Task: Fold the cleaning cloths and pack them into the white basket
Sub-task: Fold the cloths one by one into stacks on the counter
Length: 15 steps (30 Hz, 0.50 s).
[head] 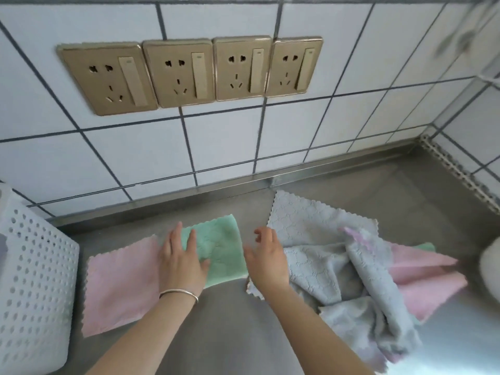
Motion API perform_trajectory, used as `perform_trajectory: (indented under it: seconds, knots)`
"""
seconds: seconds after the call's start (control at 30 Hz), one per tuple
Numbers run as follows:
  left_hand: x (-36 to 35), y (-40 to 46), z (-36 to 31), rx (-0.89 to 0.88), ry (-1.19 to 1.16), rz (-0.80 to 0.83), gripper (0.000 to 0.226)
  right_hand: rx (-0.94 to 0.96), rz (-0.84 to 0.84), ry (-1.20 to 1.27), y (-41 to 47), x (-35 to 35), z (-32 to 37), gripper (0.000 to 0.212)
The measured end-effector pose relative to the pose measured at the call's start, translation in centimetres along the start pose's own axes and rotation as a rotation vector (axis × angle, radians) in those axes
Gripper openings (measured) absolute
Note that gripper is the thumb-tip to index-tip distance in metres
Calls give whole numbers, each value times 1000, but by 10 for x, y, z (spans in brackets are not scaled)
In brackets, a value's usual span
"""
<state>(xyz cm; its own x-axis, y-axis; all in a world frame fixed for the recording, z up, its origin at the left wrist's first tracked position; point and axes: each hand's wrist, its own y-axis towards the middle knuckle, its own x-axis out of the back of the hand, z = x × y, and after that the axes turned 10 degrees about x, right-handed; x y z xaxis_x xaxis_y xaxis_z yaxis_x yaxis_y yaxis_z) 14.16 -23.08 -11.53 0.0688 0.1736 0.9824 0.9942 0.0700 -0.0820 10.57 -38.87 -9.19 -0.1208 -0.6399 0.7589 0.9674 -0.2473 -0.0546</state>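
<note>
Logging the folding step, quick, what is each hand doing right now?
Left hand: open, straight fingers resting on the folded green microfibre cloth.
Right hand: open, fingers relaxed, holding nothing.

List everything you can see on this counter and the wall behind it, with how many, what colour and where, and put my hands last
white basket: one, white, perforated, far left of the counter
pink cloth: one, pink, lying flat beside the basket
green cloth: one, green, folded, centre of the counter, overlapping the pink cloth's edge
cloth pile: several unfolded, grey, pink and a green edge, right of centre
socket plates: four, gold, in a row on the tiled wall
counter: one, grey steel
bracelet: one, silver, left wrist
left hand: flat, pressing on the green cloth
right hand: fingers relaxed, holding nothing, at the pile's left edge
</note>
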Motion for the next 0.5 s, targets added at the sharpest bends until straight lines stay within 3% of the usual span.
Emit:
perform_trajectory:
  seconds: [0.1, 0.23, 0.3, 0.4, 0.5]
  knots:
    - [8, -5, -22, -95, -40, -53, 65, 83, -236, -26, -37, 44, -39, 26]
    - [17, -27, -76, -309, -57, -82, 59, 54, -490, -302, -55, 109, -109, 25]
    - [20, -40, -103, -398, -56, -69, 57, -6, -449, -349, -50, 135, -136, 29]
    - [20, -58, -139, -510, -64, -32, 55, -141, -237, -344, -35, 155, -162, 39]
    - [19, -70, -168, -595, -165, 59, 49, -161, -65, -367, -23, 155, -169, 44]
